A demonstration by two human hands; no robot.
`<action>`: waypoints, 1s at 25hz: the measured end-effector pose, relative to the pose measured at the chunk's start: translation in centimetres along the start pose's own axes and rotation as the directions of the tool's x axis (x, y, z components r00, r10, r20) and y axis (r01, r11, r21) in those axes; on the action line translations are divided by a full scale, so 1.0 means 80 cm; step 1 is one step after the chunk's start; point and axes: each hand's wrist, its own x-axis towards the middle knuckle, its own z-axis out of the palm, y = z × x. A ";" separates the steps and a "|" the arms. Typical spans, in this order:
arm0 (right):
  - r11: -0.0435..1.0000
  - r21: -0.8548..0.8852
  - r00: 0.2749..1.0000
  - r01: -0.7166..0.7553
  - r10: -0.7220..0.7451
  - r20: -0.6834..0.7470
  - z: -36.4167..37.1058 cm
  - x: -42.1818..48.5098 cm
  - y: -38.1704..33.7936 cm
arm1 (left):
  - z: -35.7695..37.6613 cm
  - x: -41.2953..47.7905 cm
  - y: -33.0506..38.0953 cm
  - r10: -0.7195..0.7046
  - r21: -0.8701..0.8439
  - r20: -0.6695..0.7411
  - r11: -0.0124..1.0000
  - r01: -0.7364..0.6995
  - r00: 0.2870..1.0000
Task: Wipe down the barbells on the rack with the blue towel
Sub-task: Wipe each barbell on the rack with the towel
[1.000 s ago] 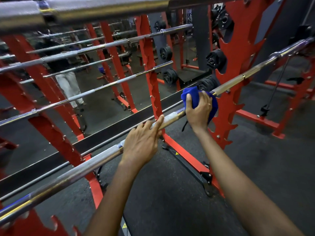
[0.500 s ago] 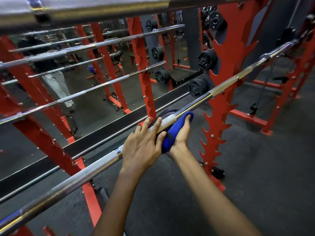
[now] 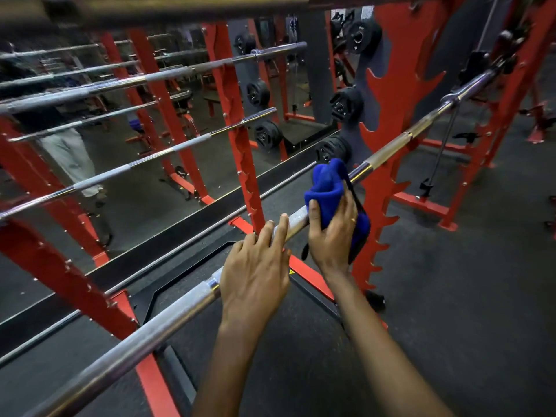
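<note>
Dark speckled rubber flooring (image 3: 451, 296) spreads beneath a gym full of red steel frames. At the centre, the right hand (image 3: 332, 236) grips a bunched blue towel (image 3: 326, 188), fingers and thumb curled round the cloth, which is wrapped over a long silver steel barbell (image 3: 135, 335). One fold of the towel sticks up above the knuckles and another hangs down behind the wrist. Just beside it, lower along the same bar, the left hand (image 3: 255, 275) rests on the barbell with its fingers straight and laid over the knurled metal, holding nothing; its thumb is hidden. The two hands are close but apart, with a short bare stretch of bar between them.

The barbell runs on a slant from the lower left corner to the upper right, passing in front of a red rack upright with saw-tooth hooks (image 3: 388, 121) just past the towel. Round black weight plates (image 3: 346, 105) sit beside that upright, one above another. Below the hands, a black-and-red base frame (image 3: 313, 281) lies on the floor. To the left, several more steel bars (image 3: 156, 76) lie across red posts, level upon level, in what looks like a mirror, where a figure in pale trousers (image 3: 69, 158) also shows. A thick blurred bar (image 3: 150, 7) crosses the top edge, very near the camera.
</note>
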 end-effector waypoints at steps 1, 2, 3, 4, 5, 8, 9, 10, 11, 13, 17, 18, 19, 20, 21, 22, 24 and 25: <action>0.996 -0.058 0.997 0.069 -0.067 0.036 -0.009 0.019 0.013 | 0.001 -0.001 0.000 0.004 0.012 -0.003 1.000 -0.004 1.000; 0.989 -0.098 0.993 0.107 -0.102 0.053 -0.017 0.042 0.025 | 0.001 -0.002 0.000 0.006 0.022 -0.004 1.000 -0.005 1.000; 0.985 -0.131 0.993 0.111 -0.104 0.061 -0.021 0.063 0.033 | 0.001 -0.001 0.001 0.004 0.023 0.002 1.000 -0.004 1.000; 0.983 -0.153 0.994 0.099 -0.091 0.062 -0.021 0.078 0.033 | 0.000 0.001 0.001 0.000 0.021 0.016 1.000 0.000 1.000; 0.977 -0.181 0.993 0.110 -0.103 0.050 -0.018 0.084 0.029 | 0.001 0.002 0.001 -0.004 0.018 0.036 1.000 0.003 0.999; 0.931 -0.173 0.945 0.321 -0.302 0.129 -0.014 0.077 0.025 | -0.002 0.009 0.001 -0.016 0.000 0.117 1.000 0.016 0.993; 0.918 -0.139 0.924 0.370 -0.348 0.162 -0.017 0.081 0.027 | -0.003 0.015 0.002 -0.018 -0.014 0.152 1.000 0.021 0.988; 0.926 -0.110 0.926 0.362 -0.343 0.159 -0.020 0.092 0.030 | -0.003 0.023 0.004 -0.024 -0.026 0.189 0.999 0.029 0.982; 0.944 -0.100 0.945 0.316 -0.303 0.122 -0.020 0.105 0.032 | -0.002 0.033 0.009 -0.038 -0.036 0.218 0.998 0.047 0.975; 0.958 -0.119 0.966 0.260 -0.258 0.026 -0.019 0.119 0.028 | 0.000 0.050 0.025 -0.070 -0.037 0.243 0.996 0.081 0.968; 0.936 -0.118 0.939 0.333 -0.317 0.134 -0.028 0.130 0.055 | 0.007 0.080 0.042 -0.068 -0.049 0.272 0.995 0.084 0.960; 0.959 -0.112 0.962 0.261 -0.249 0.110 -0.032 0.144 0.060 | 0.008 0.083 0.042 -0.067 -0.051 0.276 0.995 0.084 0.959; 0.980 -0.102 0.984 0.172 -0.166 0.060 -0.034 0.153 0.062 | 0.010 0.082 0.042 -0.062 -0.046 0.272 0.996 0.078 0.960; 0.989 -0.106 0.995 0.098 -0.099 0.003 -0.030 0.154 0.060 | 0.011 0.081 0.042 -0.050 -0.037 0.261 0.997 0.061 0.964; 0.989 -0.131 0.997 0.073 -0.076 -0.019 -0.025 0.146 0.053 | 0.013 0.077 0.042 -0.036 -0.029 0.244 0.999 0.044 0.969; 0.982 -0.153 0.993 0.114 -0.113 0.018 -0.021 0.131 0.050 | 0.015 0.074 0.042 -0.029 -0.022 0.219 0.999 0.035 0.975; 0.970 -0.074 0.965 0.230 -0.218 0.144 -0.027 0.100 0.050 | 0.020 0.072 0.041 -0.034 -0.002 0.181 0.999 0.035 0.983; 0.973 0.000 0.962 0.229 -0.226 0.156 -0.031 0.095 0.058 | 0.021 0.073 0.041 -0.044 -0.002 0.178 0.999 0.045 0.983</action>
